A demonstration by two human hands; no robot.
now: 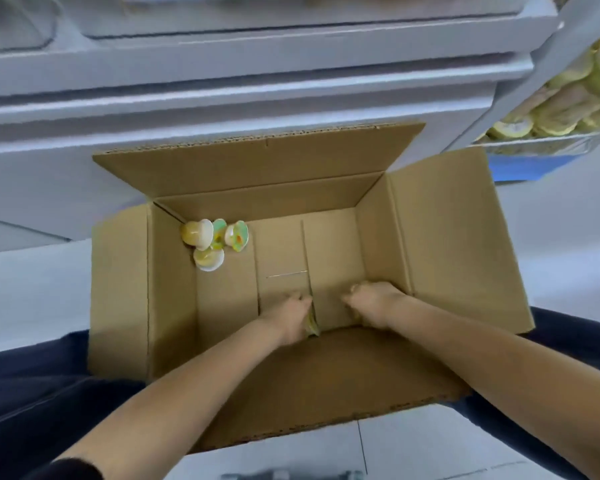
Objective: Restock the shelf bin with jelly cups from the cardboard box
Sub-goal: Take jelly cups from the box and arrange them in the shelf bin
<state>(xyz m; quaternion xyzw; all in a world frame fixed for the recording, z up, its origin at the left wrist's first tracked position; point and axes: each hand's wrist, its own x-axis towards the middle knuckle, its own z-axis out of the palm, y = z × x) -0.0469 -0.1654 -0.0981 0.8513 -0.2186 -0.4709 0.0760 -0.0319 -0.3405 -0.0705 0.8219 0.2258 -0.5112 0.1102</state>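
An open cardboard box sits on the floor in front of me. Several jelly cups, pale yellow with green lids, lie in its far left corner. Both my hands reach down to the box floor by the near wall. My left hand curls round a yellow-green jelly cup that peeks out under its fingers. My right hand is a curled fist beside it, and nothing shows in its grip. The shelf bin at the upper right holds many jelly cups.
Grey shelf fronts rise just behind the box's far flap. The box flaps spread out on all sides. My dark-clothed knees flank the box on a pale tiled floor. A blue label strip runs under the bin.
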